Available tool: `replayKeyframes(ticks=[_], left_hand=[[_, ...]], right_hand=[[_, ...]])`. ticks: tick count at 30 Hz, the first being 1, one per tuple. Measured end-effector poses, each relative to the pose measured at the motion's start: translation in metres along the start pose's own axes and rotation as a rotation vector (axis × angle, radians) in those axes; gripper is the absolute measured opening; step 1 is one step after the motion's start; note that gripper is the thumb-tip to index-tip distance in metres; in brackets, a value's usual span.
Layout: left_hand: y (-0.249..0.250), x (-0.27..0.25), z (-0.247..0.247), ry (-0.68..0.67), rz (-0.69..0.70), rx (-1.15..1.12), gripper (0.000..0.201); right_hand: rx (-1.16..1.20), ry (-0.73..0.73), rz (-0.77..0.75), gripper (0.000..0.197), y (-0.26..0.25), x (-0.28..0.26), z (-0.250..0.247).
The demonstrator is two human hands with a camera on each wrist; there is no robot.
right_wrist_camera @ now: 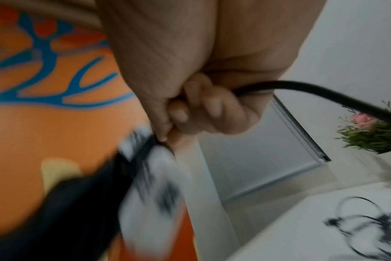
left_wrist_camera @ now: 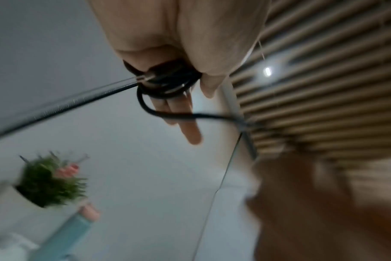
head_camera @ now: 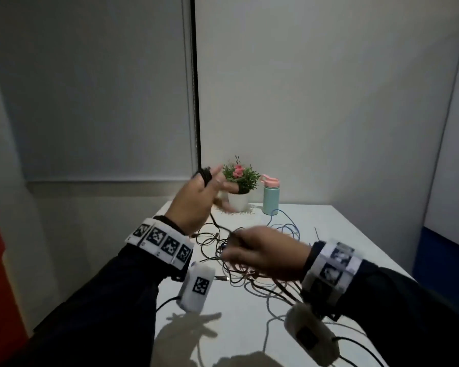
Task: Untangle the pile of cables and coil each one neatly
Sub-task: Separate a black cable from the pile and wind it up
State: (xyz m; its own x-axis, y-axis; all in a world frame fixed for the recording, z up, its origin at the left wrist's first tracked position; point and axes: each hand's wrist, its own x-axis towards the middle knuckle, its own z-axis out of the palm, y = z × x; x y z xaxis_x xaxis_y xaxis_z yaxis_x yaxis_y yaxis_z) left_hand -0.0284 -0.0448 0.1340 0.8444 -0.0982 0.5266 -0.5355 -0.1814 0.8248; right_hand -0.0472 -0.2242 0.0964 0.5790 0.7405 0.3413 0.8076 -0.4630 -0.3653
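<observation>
Coils of thin black cable (head_camera: 206, 174) are wound around the raised left hand (head_camera: 194, 200), fingers extended; slack is pinched by the right hand (head_camera: 265, 251), probably for feeding, above the white table's (head_camera: 329, 234) near edge.

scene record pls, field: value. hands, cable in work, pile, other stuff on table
left hand: raised above the table, fingers extended, black cable looped in several turns around them
right hand: lower, over the pile, fingers curled round the same black cable
cable run: slack from the coil across to the right hand
cable pile: still tangled on the white table, black and blue strands
potted plant: far edge, white pot, pink flowers
water bottle: teal, pink lid, right of the plant
blur: both wrist views smeared
</observation>
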Motion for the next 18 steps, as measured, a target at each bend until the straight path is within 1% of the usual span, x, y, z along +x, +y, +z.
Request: replayKeyframes(ticks=[1,2,3,4,5,6,7,8,9,11,12,13,14,15,16,17,18], left_hand=[[-0.008,-0.004,-0.001,-0.069,-0.038,0.106,0.043],[-0.014,-0.008,0.000,-0.150,-0.097,0.111,0.049],[-0.019,-0.012,0.002,-0.233,-0.168,0.031,0.057],[-0.020,-0.015,0.006,-0.312,-0.233,-0.080,0.062],[-0.019,-0.018,0.009,-0.397,-0.270,-0.178,0.060],[-0.017,-0.019,0.011,-0.472,-0.269,-0.240,0.052],[-0.014,-0.019,0.012,-0.518,-0.252,-0.294,0.042],[-0.011,-0.018,0.014,-0.525,-0.238,-0.363,0.037],[-0.007,-0.017,0.013,-0.491,-0.241,-0.459,0.038],[0.000,-0.013,0.013,-0.355,-0.233,-0.658,0.036],[0.004,-0.009,0.012,-0.281,-0.202,-0.748,0.031],[0.008,-0.005,0.011,-0.206,-0.162,-0.818,0.029],[0.009,0.001,0.010,-0.148,-0.114,-0.843,0.029],[0.008,0.006,0.006,-0.099,-0.067,-0.803,0.028],[0.005,0.010,0.003,-0.062,-0.022,-0.688,0.028],[0.000,0.010,-0.001,-0.050,0.012,-0.506,0.030],[-0.007,0.008,-0.003,-0.068,0.023,-0.297,0.033]], right_hand=[[0.038,0.132,-0.028,0.025,-0.003,0.003,-0.017],[0.031,0.246,-0.049,0.025,-0.002,0.007,-0.034],[-0.012,0.320,-0.058,0.025,0.001,0.010,-0.048],[-0.078,0.350,-0.044,0.027,0.006,0.013,-0.055],[-0.126,0.351,-0.011,0.028,0.013,0.015,-0.055],[-0.126,0.344,0.028,0.028,0.021,0.017,-0.049],[-0.068,0.341,0.061,0.027,0.029,0.017,-0.041],[0.039,0.335,0.091,0.025,0.035,0.017,-0.032],[0.166,0.311,0.133,0.022,0.039,0.015,-0.023],[0.327,0.186,0.272,0.021,0.043,0.010,-0.005],[0.315,0.102,0.321,0.022,0.043,0.007,0.004],[0.240,-0.002,0.331,0.023,0.040,0.003,0.012],[0.136,-0.127,0.306,0.023,0.035,-0.002,0.020],[0.054,-0.247,0.257,0.021,0.027,-0.006,0.026],[0.008,-0.325,0.200,0.020,0.018,-0.009,0.029],[-0.002,-0.338,0.153,0.020,0.009,-0.010,0.027],[0.004,-0.283,0.111,0.019,0.000,-0.009,0.020]])
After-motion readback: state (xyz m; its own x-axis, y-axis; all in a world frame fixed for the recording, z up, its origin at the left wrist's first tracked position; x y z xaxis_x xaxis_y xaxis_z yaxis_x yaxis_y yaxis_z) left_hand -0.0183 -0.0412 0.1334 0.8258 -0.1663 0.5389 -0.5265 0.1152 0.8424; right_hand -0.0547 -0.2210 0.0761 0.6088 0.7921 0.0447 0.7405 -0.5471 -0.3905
